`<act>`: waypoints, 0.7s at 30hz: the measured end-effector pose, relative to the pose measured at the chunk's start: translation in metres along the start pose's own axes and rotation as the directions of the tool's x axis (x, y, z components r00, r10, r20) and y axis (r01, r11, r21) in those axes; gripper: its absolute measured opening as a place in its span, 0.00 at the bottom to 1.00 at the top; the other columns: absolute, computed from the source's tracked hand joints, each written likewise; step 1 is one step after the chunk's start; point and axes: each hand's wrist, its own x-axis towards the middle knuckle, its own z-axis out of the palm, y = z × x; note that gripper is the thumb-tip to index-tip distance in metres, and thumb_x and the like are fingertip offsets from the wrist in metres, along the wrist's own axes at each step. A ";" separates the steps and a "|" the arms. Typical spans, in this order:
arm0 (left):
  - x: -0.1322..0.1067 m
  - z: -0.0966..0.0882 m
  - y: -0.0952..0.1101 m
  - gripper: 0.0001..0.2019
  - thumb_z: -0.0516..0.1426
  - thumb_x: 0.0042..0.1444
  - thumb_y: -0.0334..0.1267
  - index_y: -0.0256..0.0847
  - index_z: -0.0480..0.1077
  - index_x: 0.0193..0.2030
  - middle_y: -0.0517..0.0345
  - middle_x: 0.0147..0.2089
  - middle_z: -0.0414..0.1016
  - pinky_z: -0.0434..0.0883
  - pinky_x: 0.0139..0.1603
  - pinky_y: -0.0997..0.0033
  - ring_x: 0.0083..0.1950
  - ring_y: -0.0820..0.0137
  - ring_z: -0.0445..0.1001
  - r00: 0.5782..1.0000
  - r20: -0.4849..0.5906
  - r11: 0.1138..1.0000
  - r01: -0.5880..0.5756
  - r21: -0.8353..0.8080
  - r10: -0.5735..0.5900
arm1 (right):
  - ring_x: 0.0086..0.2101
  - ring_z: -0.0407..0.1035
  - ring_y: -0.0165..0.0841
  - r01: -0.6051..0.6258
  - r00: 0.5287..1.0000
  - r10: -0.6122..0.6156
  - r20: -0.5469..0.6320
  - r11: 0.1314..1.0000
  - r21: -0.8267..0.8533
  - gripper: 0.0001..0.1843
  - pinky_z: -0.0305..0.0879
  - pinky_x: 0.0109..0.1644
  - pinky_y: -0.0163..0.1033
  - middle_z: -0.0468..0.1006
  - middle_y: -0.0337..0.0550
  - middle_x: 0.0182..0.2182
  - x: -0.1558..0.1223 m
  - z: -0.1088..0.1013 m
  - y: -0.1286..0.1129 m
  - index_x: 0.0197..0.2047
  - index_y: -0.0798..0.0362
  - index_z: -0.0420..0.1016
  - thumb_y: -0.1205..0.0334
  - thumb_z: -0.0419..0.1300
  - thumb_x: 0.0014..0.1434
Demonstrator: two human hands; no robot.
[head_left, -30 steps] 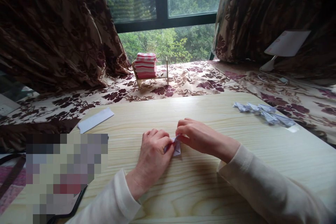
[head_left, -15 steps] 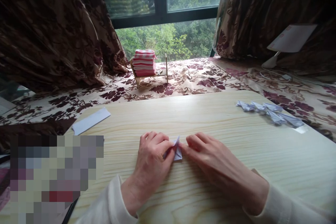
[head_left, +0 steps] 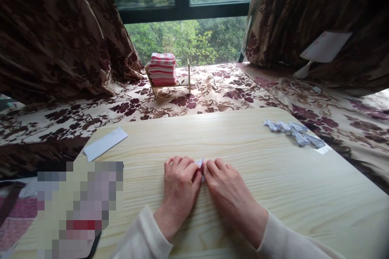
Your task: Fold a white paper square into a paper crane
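A small folded piece of white paper (head_left: 199, 162) stands between my two hands near the middle of the wooden table (head_left: 243, 149). My left hand (head_left: 181, 182) has its fingers curled, with thumb and forefinger closed on the paper's left side. From the right, my right hand (head_left: 226, 188) pinches the same paper with its fingertips. Most of the paper is hidden behind the fingers; only its pointed upper tip and a sliver lower down show.
White paper strips (head_left: 106, 143) lie at the table's far left. Several folded paper pieces (head_left: 299, 133) cluster near its right edge. A blurred-out object (head_left: 82, 206) is at the near left. Beyond stand a little rack (head_left: 189, 77) with pink striped cloths (head_left: 163, 68) and a lamp (head_left: 325, 46).
My right hand has moved left, closing its fingers against the paper beside my left hand, so less of the paper shows. The whole view has shifted slightly.
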 end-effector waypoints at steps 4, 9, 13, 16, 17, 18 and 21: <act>0.000 -0.001 0.002 0.07 0.56 0.58 0.30 0.41 0.72 0.30 0.57 0.35 0.76 0.60 0.51 0.53 0.42 0.63 0.68 1.000 0.008 1.000 0.007 0.009 -0.007 | 0.38 0.64 0.41 -0.025 0.999 0.024 0.038 0.999 0.039 0.12 0.66 0.35 0.44 0.74 0.50 0.39 0.001 -0.002 0.000 0.47 0.60 0.72 0.73 0.56 0.59; -0.002 -0.008 0.002 0.07 0.55 0.59 0.30 0.41 0.73 0.33 0.56 0.37 0.75 0.60 0.52 0.53 0.43 0.62 0.68 0.998 0.059 1.000 0.001 0.030 -0.002 | 0.40 0.64 0.42 -0.078 0.996 0.076 0.038 0.996 0.045 0.19 0.67 0.40 0.44 0.74 0.52 0.42 0.000 0.001 -0.002 0.55 0.61 0.67 0.71 0.56 0.61; -0.001 -0.017 -0.005 0.08 0.52 0.61 0.29 0.40 0.73 0.38 0.54 0.39 0.74 0.64 0.46 0.60 0.43 0.64 0.67 0.986 0.148 0.996 -0.083 0.032 0.077 | 0.40 0.64 0.40 -0.097 0.995 0.096 0.029 0.994 0.056 0.19 0.67 0.42 0.43 0.74 0.50 0.41 -0.004 0.002 -0.002 0.56 0.60 0.67 0.71 0.56 0.61; 0.006 -0.020 -0.011 0.10 0.50 0.63 0.30 0.39 0.73 0.38 0.55 0.36 0.73 0.65 0.43 0.64 0.41 0.66 0.67 0.966 0.216 0.985 -0.157 0.068 0.139 | 0.40 0.63 0.40 -0.103 0.995 0.102 0.019 0.993 0.063 0.18 0.67 0.42 0.43 0.73 0.50 0.40 -0.005 0.001 -0.002 0.55 0.59 0.67 0.72 0.55 0.61; 0.008 -0.020 -0.012 0.10 0.50 0.63 0.31 0.39 0.73 0.38 0.55 0.35 0.72 0.65 0.43 0.65 0.40 0.66 0.67 0.960 0.231 0.981 -0.180 0.077 0.158 | 0.40 0.63 0.41 -0.104 0.995 0.103 0.018 0.993 0.064 0.17 0.67 0.41 0.43 0.73 0.50 0.40 -0.005 0.001 -0.001 0.53 0.58 0.69 0.72 0.55 0.61; 0.011 -0.019 -0.014 0.10 0.50 0.63 0.31 0.39 0.74 0.38 0.55 0.35 0.72 0.65 0.43 0.64 0.40 0.66 0.67 0.954 0.243 0.976 -0.200 0.085 0.175 | 0.40 0.63 0.41 -0.103 0.995 0.102 0.019 0.993 0.066 0.14 0.67 0.41 0.43 0.73 0.50 0.40 -0.005 0.001 -0.001 0.50 0.57 0.71 0.72 0.55 0.60; 0.015 -0.020 -0.016 0.09 0.51 0.63 0.33 0.41 0.74 0.40 0.54 0.35 0.73 0.63 0.47 0.61 0.41 0.64 0.68 0.938 0.270 0.958 -0.259 0.121 0.220 | 0.40 0.63 0.42 -0.093 0.996 0.091 0.024 0.993 0.067 0.10 0.66 0.41 0.44 0.73 0.50 0.39 -0.004 0.001 -0.002 0.45 0.56 0.73 0.72 0.56 0.60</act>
